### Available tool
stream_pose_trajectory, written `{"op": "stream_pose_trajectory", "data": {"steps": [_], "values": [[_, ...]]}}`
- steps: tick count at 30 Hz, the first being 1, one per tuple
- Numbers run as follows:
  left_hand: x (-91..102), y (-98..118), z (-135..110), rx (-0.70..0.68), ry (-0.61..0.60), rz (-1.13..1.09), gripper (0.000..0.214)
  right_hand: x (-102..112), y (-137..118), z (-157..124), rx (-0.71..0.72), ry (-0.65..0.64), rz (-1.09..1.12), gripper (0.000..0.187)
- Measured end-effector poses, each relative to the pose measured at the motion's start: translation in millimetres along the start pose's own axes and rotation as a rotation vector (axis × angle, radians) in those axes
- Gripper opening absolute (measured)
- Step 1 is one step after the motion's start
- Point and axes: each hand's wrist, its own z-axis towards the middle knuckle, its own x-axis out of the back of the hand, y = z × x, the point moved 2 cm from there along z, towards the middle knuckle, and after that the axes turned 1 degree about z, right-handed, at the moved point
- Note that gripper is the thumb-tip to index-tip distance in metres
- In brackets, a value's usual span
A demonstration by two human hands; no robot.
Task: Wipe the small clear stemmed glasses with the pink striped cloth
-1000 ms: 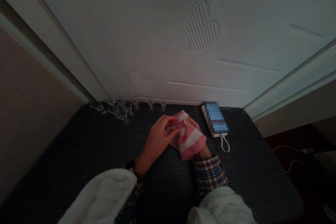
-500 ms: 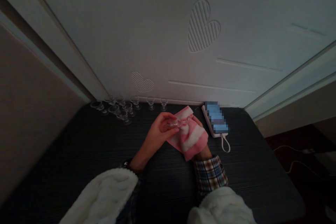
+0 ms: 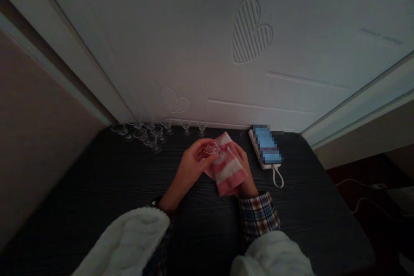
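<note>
My left hand (image 3: 196, 159) is closed around a small clear stemmed glass (image 3: 212, 148), its bowl turned toward the fingers. A pink-and-white striped cloth (image 3: 231, 171) wraps the other end of the glass and hangs down below it. My right hand (image 3: 245, 168) grips the cloth from the right side, with most of its fingers hidden behind the fabric. Both hands are held close together over the dark table.
Several small stemmed glasses (image 3: 156, 133) stand along the back left of the black wood-grain table (image 3: 129, 189). A phone (image 3: 267, 144) rests on a white power bank with a looped cable (image 3: 278, 177) to the right. A white panel with carved hearts (image 3: 250, 30) rises behind.
The glass has turned in my hands, so its round bowl now faces up more. The cloth has shifted slightly left and folded differently as my right hand moved over it.
</note>
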Motion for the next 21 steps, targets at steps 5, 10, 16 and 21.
{"op": "stream_pose_trajectory", "data": {"steps": [5, 10, 16, 21], "values": [[0.5, 0, 0, 0.011, 0.003, 0.006, 0.033, -5, 5, 2, -0.013, -0.102, -0.057, 0.035], [-0.2, -2, 0, 0.015, -0.001, -0.011, 0.032, -4, 9, 0, -0.052, -0.118, -0.018, 0.042], [-1.1, 0, -1, -0.032, 0.001, 0.083, 0.029, -3, 3, -3, -0.082, -0.103, -0.025, 0.050], [1.6, 0, 0, -0.048, 0.052, 0.108, 0.029, -3, -6, -3, -0.056, -0.135, -0.011, 0.054]]}}
